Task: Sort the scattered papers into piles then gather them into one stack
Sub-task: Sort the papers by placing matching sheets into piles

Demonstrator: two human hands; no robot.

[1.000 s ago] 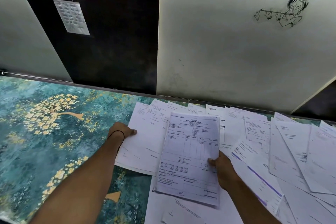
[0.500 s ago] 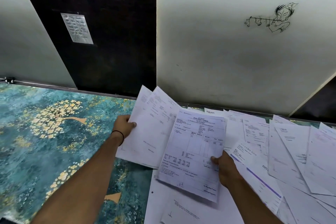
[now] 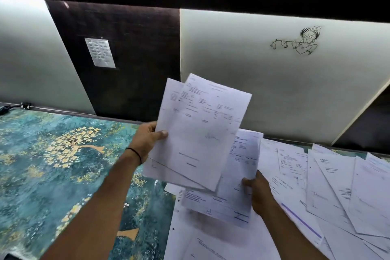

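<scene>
I see the left hand (image 3: 145, 141) at centre frame gripping a thin sheaf of papers (image 3: 200, 133) by its left edge, with the thumb flat on the front and the fingers hidden behind. The sheaf is held off the surface and tilted, its smooth white rectangular sheets slightly fanned so the corners do not line up; the faint print is too blurred for me to read. A narrow black band (image 3: 135, 154) circles that wrist. Lower and to the right, the right hand (image 3: 258, 194) pinches the right edge of a single printed sheet (image 3: 244, 154), which bows a little and passes behind the sheaf's lower corner. The scattered papers (image 3: 337, 186) lie overlapping at angles across the lower right, and more flat sheets (image 3: 211, 243), one with punched holes along its edge, sit at bottom centre. The left of the frame shows a teal cloth (image 3: 52, 164) with a mottled gold tree pattern. Behind stand a dark wood-grain panel (image 3: 130, 59) bearing a small shiny note (image 3: 100, 53) and a matt pale panel (image 3: 232, 80) with an ink line drawing (image 3: 295, 41).
</scene>
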